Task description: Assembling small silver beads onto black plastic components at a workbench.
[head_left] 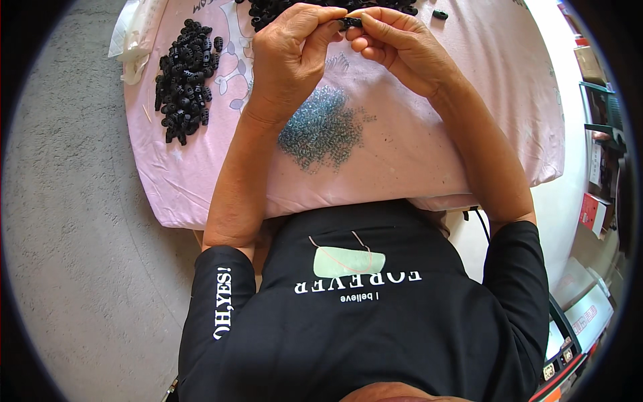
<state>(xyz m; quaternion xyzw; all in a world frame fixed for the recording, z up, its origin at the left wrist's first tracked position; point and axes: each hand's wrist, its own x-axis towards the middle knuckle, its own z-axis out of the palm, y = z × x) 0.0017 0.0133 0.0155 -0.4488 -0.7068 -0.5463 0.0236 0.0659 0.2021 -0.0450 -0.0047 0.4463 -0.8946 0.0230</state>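
Note:
At the far side of the table, my left hand [288, 57] and my right hand [408, 53] meet over a small black plastic cord lock [351, 23]. Thumb and fingertips of each hand pinch it from either side, and they hide most of it. Just nearer to me than the hands, a loose heap of tiny shiny coil springs [318, 134] lies on the cloth. Behind my hands spreads a dark pile of black plastic parts [264, 10], partly covered by my fingers. Left of my left forearm sits another heap of black cord locks [186, 80].
A pink patterned cloth [415, 161] covers the table. One single black part [440, 14] lies at the far right. A white plastic bag [139, 33] hangs at the left edge, near a thin stick [147, 114]. Boxes [593, 213] stand beyond the right side.

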